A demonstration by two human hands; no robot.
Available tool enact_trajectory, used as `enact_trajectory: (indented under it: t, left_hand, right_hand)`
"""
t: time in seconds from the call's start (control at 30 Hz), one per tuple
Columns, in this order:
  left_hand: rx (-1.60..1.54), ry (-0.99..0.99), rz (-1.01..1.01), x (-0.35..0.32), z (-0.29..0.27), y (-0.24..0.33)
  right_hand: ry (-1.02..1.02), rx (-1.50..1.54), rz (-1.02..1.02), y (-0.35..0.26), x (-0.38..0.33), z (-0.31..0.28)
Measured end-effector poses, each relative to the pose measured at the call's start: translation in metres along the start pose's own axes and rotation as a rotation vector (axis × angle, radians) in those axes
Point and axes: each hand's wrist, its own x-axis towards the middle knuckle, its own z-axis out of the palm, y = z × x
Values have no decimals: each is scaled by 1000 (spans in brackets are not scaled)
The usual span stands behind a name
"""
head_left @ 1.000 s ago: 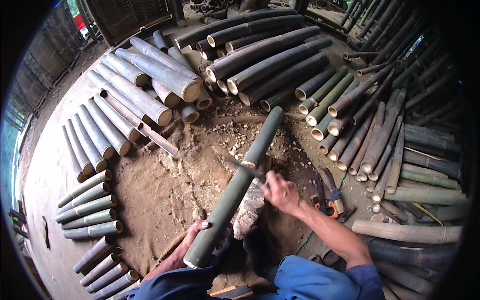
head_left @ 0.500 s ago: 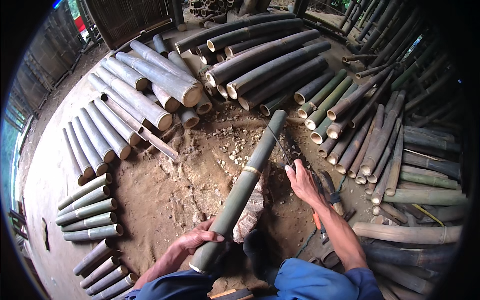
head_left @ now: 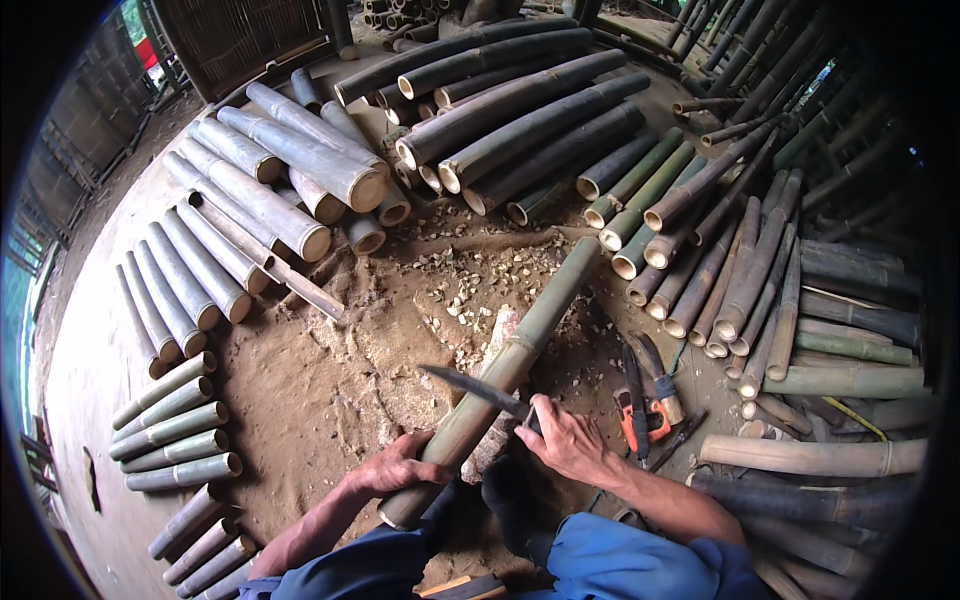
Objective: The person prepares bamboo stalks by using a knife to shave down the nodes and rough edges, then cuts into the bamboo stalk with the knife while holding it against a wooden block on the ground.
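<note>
A green bamboo pole (head_left: 550,312) slants from low centre up to the right, with a node ring about midway. Its near end lies under my left hand (head_left: 402,464), whose fingers wrap round it. My right hand (head_left: 572,437) grips a knife (head_left: 475,387) with a long dark blade. That blade crosses the top of the pole below the node, pointing left; whether it cuts in or only touches, I cannot tell. Beneath the pole a pale, rough block (head_left: 489,446) shows in part, near my dark-shod feet.
Cut bamboo lengths (head_left: 300,160) lie in rows along the left, back and right. An orange-handled saw (head_left: 640,415) and a wooden-handled tool (head_left: 665,390) rest on the ground to my right. Pale chips (head_left: 465,290) scatter the dirt ahead, and a split bamboo strip (head_left: 300,287) lies at left.
My right hand has drawn the knife from near the pole's far end toward me, down to below the node. The pole's far end has swung right; my left hand still holds its near end.
</note>
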Motion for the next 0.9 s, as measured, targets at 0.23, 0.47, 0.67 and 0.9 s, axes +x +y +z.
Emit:
enact_trajectory:
  t: [0.23, 0.47, 0.67, 0.9]
  left_hand:
    - [-179, 12, 40, 11, 13, -25]
    - [-370, 18, -32, 17, 27, -45]
    - [-552, -26, -33, 14, 31, -47]
    - [-757, -114, -35, 22, 40, -68]
  right_hand:
    - [93, -17, 304, 44, 11, -1]
    - [125, 26, 432, 69, 19, -5]
    - [126, 21, 21, 50, 4, 0]
    - [108, 61, 287, 65, 15, -6]
